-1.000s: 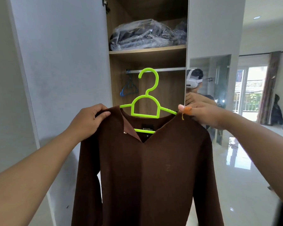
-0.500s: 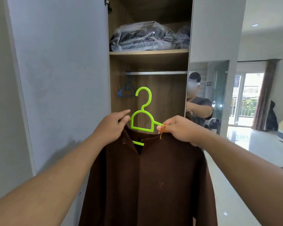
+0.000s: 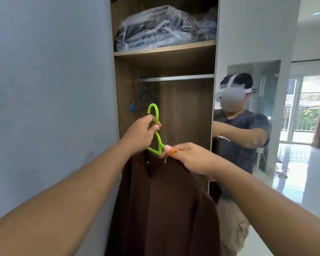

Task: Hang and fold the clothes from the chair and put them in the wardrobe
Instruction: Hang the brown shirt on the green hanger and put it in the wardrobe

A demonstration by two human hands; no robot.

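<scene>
- The green hanger (image 3: 156, 133) is gripped at the neck of its hook by the left hand (image 3: 140, 134).
- The brown shirt (image 3: 164, 204) is pinched at the shoulder by the right hand (image 3: 188, 157), just beside the left.
- The rail (image 3: 177, 78), above both hands, is best approached with the hook lifted over it and the shirt kept steadied.

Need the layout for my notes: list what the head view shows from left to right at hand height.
Grey wardrobe door → left hand → green hanger → right hand → mirror → glass doors
</scene>
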